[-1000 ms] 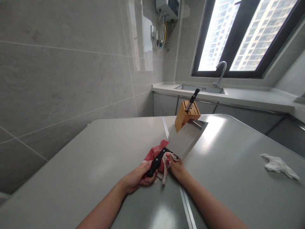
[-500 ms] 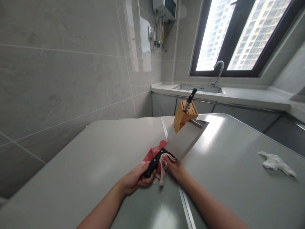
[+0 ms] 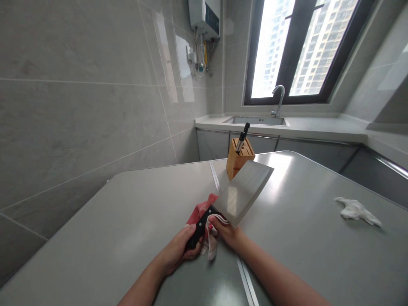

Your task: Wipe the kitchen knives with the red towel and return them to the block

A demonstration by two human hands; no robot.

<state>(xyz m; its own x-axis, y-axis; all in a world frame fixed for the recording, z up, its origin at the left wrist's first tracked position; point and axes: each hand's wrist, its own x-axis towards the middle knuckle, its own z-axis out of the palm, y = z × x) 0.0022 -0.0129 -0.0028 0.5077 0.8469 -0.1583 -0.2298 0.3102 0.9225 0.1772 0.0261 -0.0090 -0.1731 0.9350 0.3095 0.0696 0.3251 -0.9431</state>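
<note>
A cleaver (image 3: pixel 245 189) with a broad steel blade and a black riveted handle is held above the table, its blade angled up and to the right. My left hand (image 3: pixel 180 246) is closed around the lower end of the handle. My right hand (image 3: pixel 225 230) pinches a red and white cloth (image 3: pixel 200 211) against the handle near the blade. Part of the cloth sticks out behind the handle, and a white fold hangs down in front. The fingers behind the handle are partly hidden.
Behind the blade stands a wooden knife block (image 3: pixel 237 161) with a black-handled knife (image 3: pixel 242 138) in it. A crumpled white cloth (image 3: pixel 358 211) lies on the grey table (image 3: pixel 137 204) at right. Beyond are a sink (image 3: pixel 258 120) with a faucet (image 3: pixel 280 95) and a window.
The cleaver's blade has turned, so its broad face shows more and catches a reflection. Both hands keep their hold. The view has shifted slightly to the right.
</note>
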